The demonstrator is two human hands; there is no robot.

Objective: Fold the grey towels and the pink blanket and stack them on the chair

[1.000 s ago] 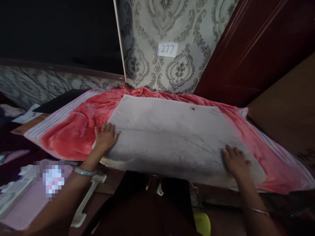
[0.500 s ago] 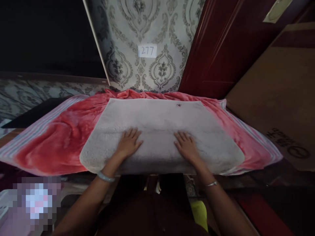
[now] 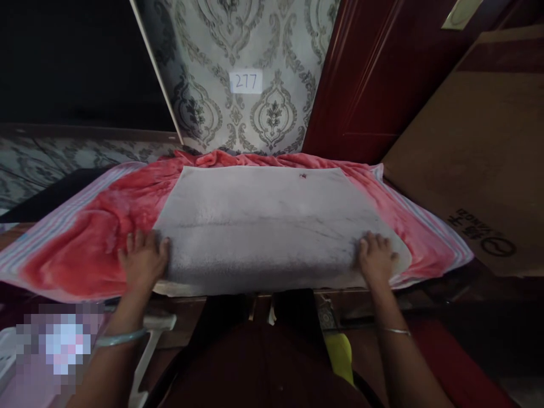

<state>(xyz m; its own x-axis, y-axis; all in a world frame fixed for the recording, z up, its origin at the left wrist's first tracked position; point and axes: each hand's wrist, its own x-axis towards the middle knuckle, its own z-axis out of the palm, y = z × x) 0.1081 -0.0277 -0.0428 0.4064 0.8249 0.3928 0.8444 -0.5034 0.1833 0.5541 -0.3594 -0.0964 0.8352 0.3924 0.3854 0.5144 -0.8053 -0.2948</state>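
A pale grey plush cloth [image 3: 259, 226] lies spread over a coral-pink fleece blanket [image 3: 102, 232]. Faint dark creases run across its middle, and a small dark red mark shows near its far edge. My left hand [image 3: 145, 260] rests at the cloth's left edge, partly over the pink blanket, fingers spread. Near the right end of the cloth, my right hand [image 3: 377, 258] lies palm down with its fingers apart. Neither hand grips anything. Both hands point away from me.
A large cardboard box [image 3: 476, 158] leans at the right beside a dark red door [image 3: 361, 79]. A black screen [image 3: 80, 68] stands at the back left. A paper numbered 277 [image 3: 246, 81] is on the patterned wall. A yellow-green object [image 3: 340, 354] is below.
My hands have slid apart from the middle of the grey cloth, the left one to its left edge, the right one toward its right end. The view has shifted slightly.
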